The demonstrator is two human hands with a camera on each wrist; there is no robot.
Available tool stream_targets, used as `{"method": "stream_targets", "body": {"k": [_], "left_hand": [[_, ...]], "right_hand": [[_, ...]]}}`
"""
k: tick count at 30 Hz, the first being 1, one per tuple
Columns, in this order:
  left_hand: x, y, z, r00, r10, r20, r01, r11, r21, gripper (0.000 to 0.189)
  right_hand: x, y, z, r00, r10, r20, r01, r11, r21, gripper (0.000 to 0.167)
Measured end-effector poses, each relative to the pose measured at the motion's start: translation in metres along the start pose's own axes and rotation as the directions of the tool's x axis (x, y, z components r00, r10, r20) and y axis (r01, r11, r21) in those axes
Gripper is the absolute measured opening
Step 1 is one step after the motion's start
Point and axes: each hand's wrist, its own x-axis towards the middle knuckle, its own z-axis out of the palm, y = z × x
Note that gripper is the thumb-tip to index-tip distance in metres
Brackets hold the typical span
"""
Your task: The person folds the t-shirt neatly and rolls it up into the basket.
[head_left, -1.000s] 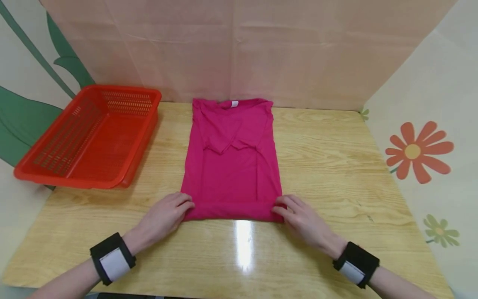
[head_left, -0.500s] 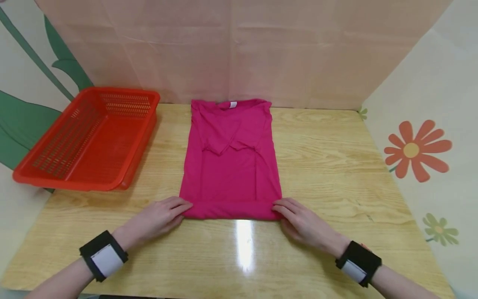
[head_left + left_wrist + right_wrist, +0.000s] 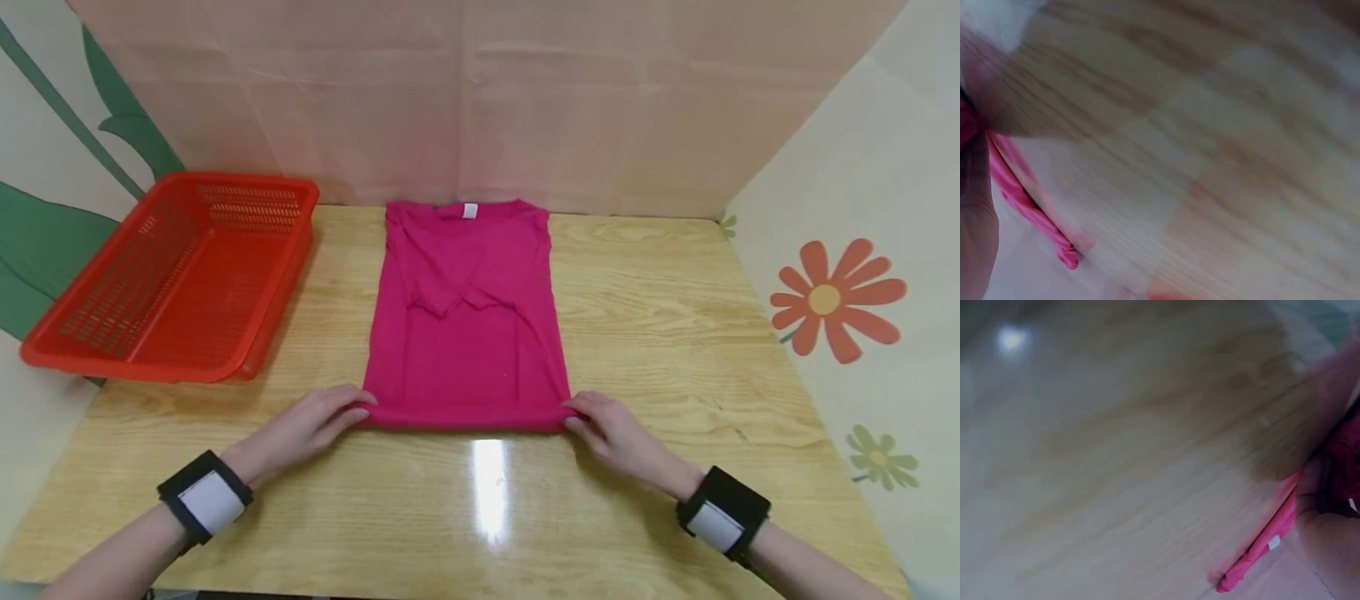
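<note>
A magenta shirt (image 3: 461, 350) lies on the wooden table, its sides and sleeves folded inward and its collar with a white tag toward the back wall. Its near edge is turned over into a narrow band. My left hand (image 3: 318, 421) pinches the left end of that band between thumb and fingers. At the right end, my right hand (image 3: 618, 437) pinches the cloth likewise. The left wrist view shows part of the left hand (image 3: 975, 231) beside the shirt's edge (image 3: 1029, 206); the right wrist view shows part of the right hand (image 3: 1329, 544) on the cloth.
A red plastic basket (image 3: 255, 333) with slotted walls stands at the left rear of the table (image 3: 675, 333). A pinkish sheet (image 3: 465, 100) covers the wall behind. Flower-patterned walls flank both sides.
The folded near band has become narrower, and its front edge has shifted slightly away from me. Both hands stay at its ends, the left reaching slightly further left than before.
</note>
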Motion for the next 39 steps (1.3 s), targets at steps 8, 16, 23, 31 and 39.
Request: {"method": "stream_targets", "body": {"k": [8, 16, 23, 31, 39], "left_hand": [[0.006, -0.001, 0.002, 1.000, -0.007, -0.012, 0.007, 1.000, -0.025, 0.014], [0.018, 0.011, 0.004, 0.999, -0.016, -0.043, 0.024, 0.978, 0.208, 0.014], [0.019, 0.028, 0.012, 0.997, 0.073, 0.018, -0.067, 0.771, 0.633, 0.019], [0.017, 0.040, 0.024, 0.985, 0.165, 0.056, -0.152, 0.659, 0.737, 0.023], [0.015, 0.037, 0.021, 0.994, 0.101, 0.038, -0.098, 0.696, 0.711, 0.032]], "right_hand": [[0.008, -0.002, -0.005, 0.967, 0.230, 0.110, -0.240, 0.967, 0.091, 0.016], [0.022, -0.002, -0.010, 0.932, 0.316, 0.176, -0.319, 0.948, -0.011, 0.021], [0.019, -0.007, 0.001, 0.991, 0.117, 0.061, -0.089, 0.936, -0.340, 0.027], [0.007, -0.018, 0.012, 0.975, -0.164, 0.152, 0.218, 0.846, -0.487, 0.048], [0.005, -0.015, 0.007, 0.975, -0.115, 0.188, 0.190, 0.869, -0.458, 0.054]]}}
